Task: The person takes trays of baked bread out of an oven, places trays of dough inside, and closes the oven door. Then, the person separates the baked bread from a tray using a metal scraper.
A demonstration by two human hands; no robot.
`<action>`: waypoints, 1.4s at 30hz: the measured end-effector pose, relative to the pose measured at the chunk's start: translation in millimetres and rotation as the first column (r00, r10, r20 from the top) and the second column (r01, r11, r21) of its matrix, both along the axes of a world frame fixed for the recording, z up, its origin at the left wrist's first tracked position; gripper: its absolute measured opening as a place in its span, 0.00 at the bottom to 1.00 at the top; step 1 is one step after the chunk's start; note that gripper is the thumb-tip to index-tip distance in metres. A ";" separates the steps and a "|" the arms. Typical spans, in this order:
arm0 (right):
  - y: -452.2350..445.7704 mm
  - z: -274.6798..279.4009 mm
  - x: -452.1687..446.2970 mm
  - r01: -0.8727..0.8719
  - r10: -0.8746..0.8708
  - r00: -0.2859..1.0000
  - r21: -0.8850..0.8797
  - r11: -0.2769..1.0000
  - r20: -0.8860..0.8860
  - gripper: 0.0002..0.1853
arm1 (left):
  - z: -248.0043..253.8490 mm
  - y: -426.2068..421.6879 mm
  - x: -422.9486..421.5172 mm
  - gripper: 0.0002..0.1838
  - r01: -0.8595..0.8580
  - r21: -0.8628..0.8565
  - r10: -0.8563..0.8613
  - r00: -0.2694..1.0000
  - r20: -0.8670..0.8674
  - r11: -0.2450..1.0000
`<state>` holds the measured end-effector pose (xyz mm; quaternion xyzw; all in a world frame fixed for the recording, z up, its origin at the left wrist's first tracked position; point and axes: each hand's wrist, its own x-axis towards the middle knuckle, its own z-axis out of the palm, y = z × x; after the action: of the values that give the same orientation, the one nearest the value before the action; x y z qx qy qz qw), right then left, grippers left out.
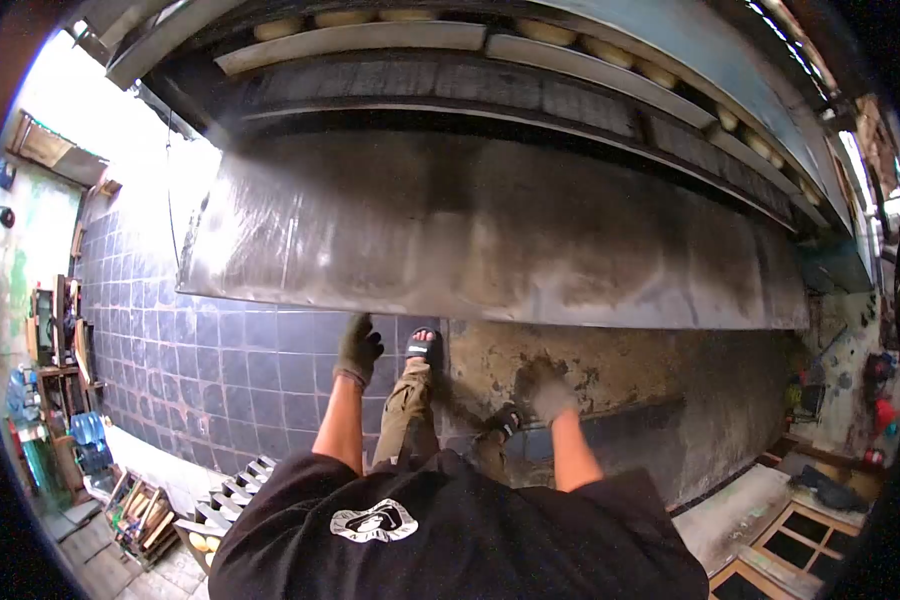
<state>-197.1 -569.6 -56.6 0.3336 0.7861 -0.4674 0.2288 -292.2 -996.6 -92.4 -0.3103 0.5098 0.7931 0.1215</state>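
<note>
Head – L hand (357, 353) nr tbl (490, 235)

Between six and seven o'clock, my black shirt (480, 535) bears a white emblem (375, 520); its lettering I can't read.

Dark floor tiles (210, 360) spread out left of the left hand (358, 350). Farther left I can see blue bottles (88, 430), and back behind that hand a crate (158, 532) of jumbled pieces. Off to the right of the right hand (547, 392), behind it, sits a wooden frame (808, 529) with dark openings; something red (884, 413) shows farther right.
</note>
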 end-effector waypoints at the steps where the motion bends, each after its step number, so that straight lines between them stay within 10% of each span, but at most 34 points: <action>1: -1.1 -9.4 -41.9 0.083 -0.084 0.996 -0.053 0.995 -0.019 0.24 | -11.7 -23.8 -9.6 0.22 0.148 -0.228 -0.158 0.987 -0.028 0.962; 3: -3.9 -32.5 -114.5 0.290 -0.295 0.955 -0.182 0.940 -0.003 0.22 | -21.9 -62.5 -32.9 0.22 0.324 -0.855 -0.625 0.781 0.000 0.405; 5: -7.1 -49.5 -151.0 0.453 -0.460 0.887 -0.268 0.850 0.043 0.20 | -34.3 -78.9 -50.6 0.23 0.207 -0.953 -0.706 0.708 -0.009 0.220; 12: -18.1 -74.3 -142.2 0.687 -0.730 0.679 -0.428 0.588 0.086 0.13 | -72.1 -76.3 -50.1 0.21 0.100 -0.805 -0.463 0.856 -0.230 0.584; 15: -9.2 -74.2 -83.8 0.705 -0.789 0.609 -0.511 0.492 0.080 0.11 | -15.8 -79.4 -10.3 0.21 0.345 -0.672 -0.462 0.887 0.005 0.655; 17: -17.8 -42.7 -37.2 0.707 -0.816 0.573 -0.551 0.444 0.076 0.10 | -10.8 -85.3 35.1 0.17 0.177 -0.221 -0.198 0.977 -0.078 0.959; 18: -25.4 -22.9 -3.3 0.700 -0.823 0.560 -0.588 0.406 0.097 0.13 | -26.7 -92.2 64.8 0.14 -0.212 0.439 0.212 0.976 0.048 0.873; 20: -47.2 30.5 51.8 0.707 -0.841 0.534 -0.589 0.392 0.082 0.14 | 68.7 -60.7 122.1 0.12 -0.006 -0.162 -0.023 0.984 -0.176 0.987; 23: -57.1 83.5 146.5 0.592 -0.869 0.494 -0.731 0.340 -0.004 0.12 | 116.9 -53.2 214.1 0.09 -0.368 0.329 0.341 0.930 0.138 0.870; 27: -59.8 140.1 269.8 0.710 -0.924 0.378 -0.657 0.253 0.053 0.07 | 160.8 -57.3 346.7 0.11 -0.316 0.258 0.300 0.949 0.098 0.913; 31: -54.3 168.3 314.0 0.591 -0.803 0.541 -0.568 0.574 -0.248 0.04 | 188.3 -49.3 372.2 0.11 -0.413 0.317 0.387 0.911 0.143 0.854; 36: -49.2 217.3 366.4 0.583 -0.902 0.432 -0.755 0.300 -0.025 0.06 | 226.3 -47.8 425.8 0.18 -0.353 0.322 0.365 0.931 0.027 0.878; 42: -49.2 271.0 363.8 0.541 -0.933 0.353 -0.798 0.267 -0.073 0.09 | 274.2 -35.5 420.1 0.17 -0.353 0.348 0.395 0.917 -0.057 0.869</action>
<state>166.7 -618.8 214.5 0.4262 0.3216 -0.8292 -0.1651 128.0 -1032.0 181.8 -0.3277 0.3064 0.8935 -0.0169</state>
